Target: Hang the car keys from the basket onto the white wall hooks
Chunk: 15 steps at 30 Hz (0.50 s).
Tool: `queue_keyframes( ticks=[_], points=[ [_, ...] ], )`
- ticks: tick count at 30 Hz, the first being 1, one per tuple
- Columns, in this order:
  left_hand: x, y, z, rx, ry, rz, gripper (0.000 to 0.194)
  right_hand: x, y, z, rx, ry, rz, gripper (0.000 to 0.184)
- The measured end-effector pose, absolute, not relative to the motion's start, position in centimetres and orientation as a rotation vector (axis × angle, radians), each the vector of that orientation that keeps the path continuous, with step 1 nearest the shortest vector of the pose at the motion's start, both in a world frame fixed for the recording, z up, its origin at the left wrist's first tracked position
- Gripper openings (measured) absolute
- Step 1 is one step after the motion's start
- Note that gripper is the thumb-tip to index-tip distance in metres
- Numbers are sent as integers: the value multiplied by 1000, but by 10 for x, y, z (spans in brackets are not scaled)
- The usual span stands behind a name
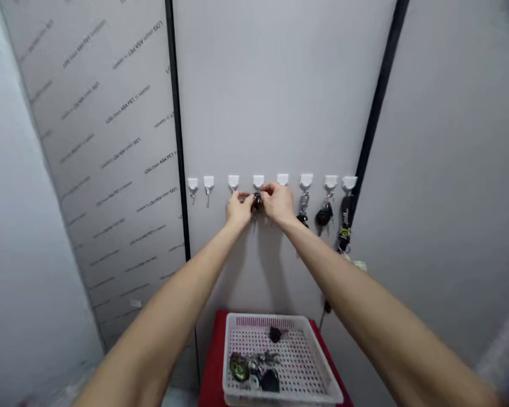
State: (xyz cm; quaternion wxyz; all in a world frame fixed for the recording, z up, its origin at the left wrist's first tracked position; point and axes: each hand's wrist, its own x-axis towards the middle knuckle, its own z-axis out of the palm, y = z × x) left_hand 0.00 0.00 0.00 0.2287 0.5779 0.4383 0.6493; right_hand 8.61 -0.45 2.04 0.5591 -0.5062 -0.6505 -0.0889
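Observation:
Both arms reach up to a row of white wall hooks. My left hand [238, 209] is closed on the left side of a small dark bunch of keys [257, 202], just under a white hook [258, 181]. From the right, my right hand [279, 201] pinches the top of the same bunch near that hook. Whether the ring is around the hook cannot be seen behind the fingers. To the right hang a key with a metal clip [304, 204], a black car key [324, 215] and a black lanyard [345, 223]. Hooks to the left [208, 182] carry single small keys or bare metal.
Below, a white perforated basket [322, 362] stands on a red surface [214, 339] against the wall. Several key bunches [258, 367] and a black key piece [275, 334] lie in it. Black strips [178, 130] divide the wall panels; a printed panel [110, 141] is at left.

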Motion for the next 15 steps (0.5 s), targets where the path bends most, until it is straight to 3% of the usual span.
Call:
queue_keyframes(
  ticks=[9,12,15],
  points=[
    [-3,-5,-29,1528,1153,1606,21,91,-27,-2,-1165,-1597,-205,27],
    [-7,-18,-62,1553,1187,1490,23,99,-46,-41,-1126,-1655,-219,25],
    [-14,-40,-117,1665,1225,1305,20,107,-66,-107,-1236,-1819,-19,23]
  ],
)
